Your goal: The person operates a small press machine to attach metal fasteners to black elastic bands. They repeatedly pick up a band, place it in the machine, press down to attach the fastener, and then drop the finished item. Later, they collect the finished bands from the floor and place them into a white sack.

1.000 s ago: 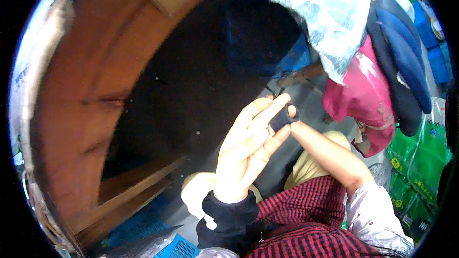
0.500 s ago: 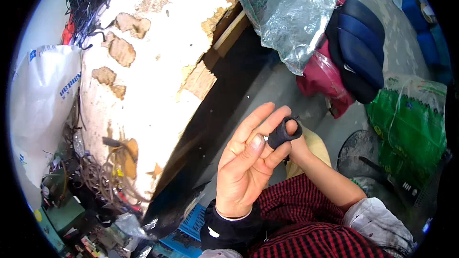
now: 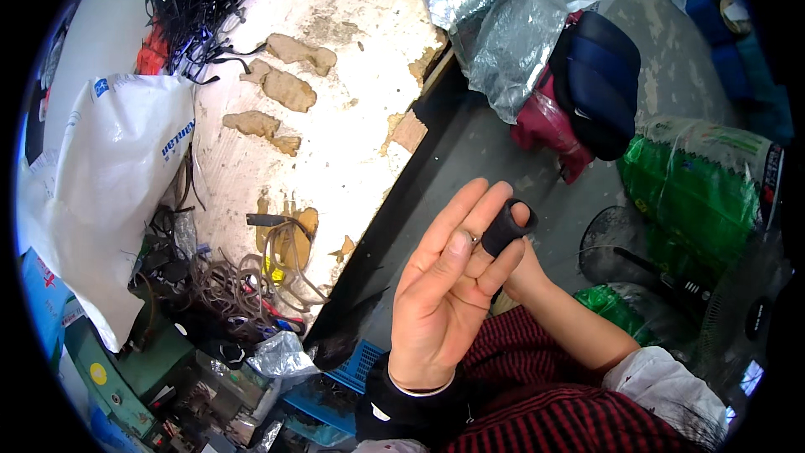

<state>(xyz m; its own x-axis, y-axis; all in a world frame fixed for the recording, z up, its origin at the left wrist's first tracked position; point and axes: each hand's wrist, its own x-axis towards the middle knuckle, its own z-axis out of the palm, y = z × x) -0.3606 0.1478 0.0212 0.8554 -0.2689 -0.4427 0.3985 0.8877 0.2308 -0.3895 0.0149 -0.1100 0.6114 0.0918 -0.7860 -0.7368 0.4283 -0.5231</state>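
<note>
A short black tube (image 3: 501, 235), like a fabric ring, sits among the fingers of my left hand (image 3: 436, 310). A fingertip shows in its open end; I cannot tell whose finger it is. The left palm is turned up, two fingers are stretched out, and the thumb bends across beside the tube. A tiny shiny bit shows by the thumb tip, too small to name. My right hand (image 3: 521, 278) is behind the left one, and its fingers are mostly hidden.
On the left is a worn white table (image 3: 360, 59) with peeled patches, a bundle of black cords (image 3: 201, 8), a white bag (image 3: 109, 176) and tangled brown cords (image 3: 243, 285). A green machine (image 3: 109, 369) stands lower left. Dark blue padded pieces (image 3: 599, 75) and a green bag (image 3: 688, 193) lie right.
The view has shifted, so the table and bags appear at different places. Both hands stay together with the black tube, a little further right in the picture.
</note>
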